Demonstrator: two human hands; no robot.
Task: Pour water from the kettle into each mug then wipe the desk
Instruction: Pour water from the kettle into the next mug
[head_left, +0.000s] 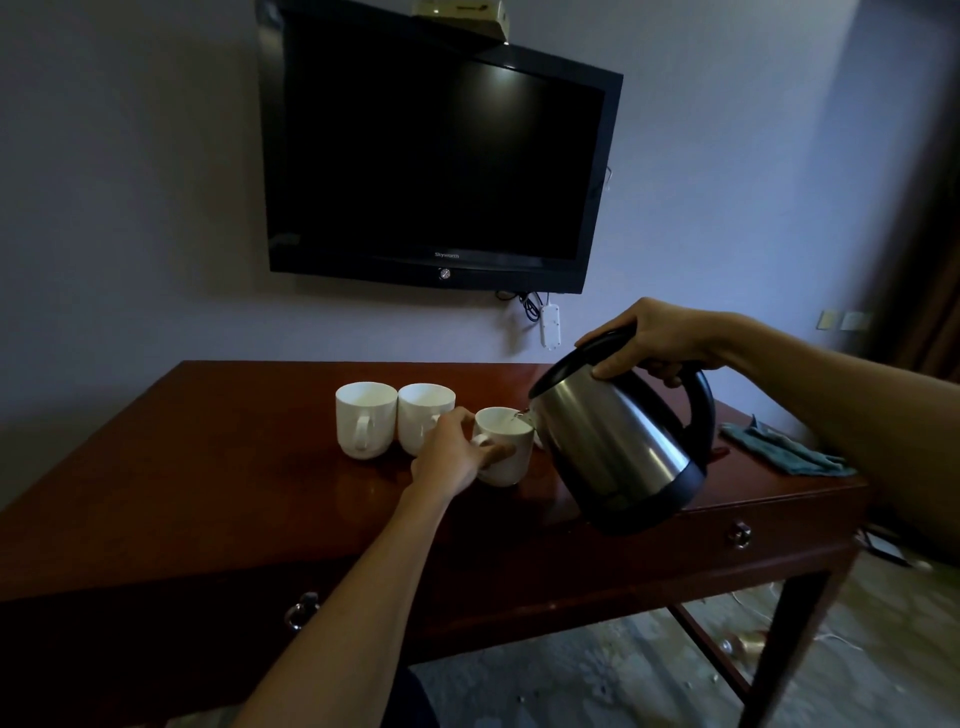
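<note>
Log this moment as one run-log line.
step: pouring | right hand: tilting steel black-handled kettle | left hand: steadying right white ceramic mug | teal cloth: unused

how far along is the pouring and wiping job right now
Done: nothing clearly; whether the two left mugs hold water cannot be told. In hand: the right hand tips the kettle into the right mug, steadied by the left hand. Left: wiping the desk; the cloth lies unused.

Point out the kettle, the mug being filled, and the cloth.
kettle (613, 441), head view, on its steel side.
mug being filled (511, 462), head view, on its white front wall.
cloth (779, 449), head view, on its folded middle.
</note>
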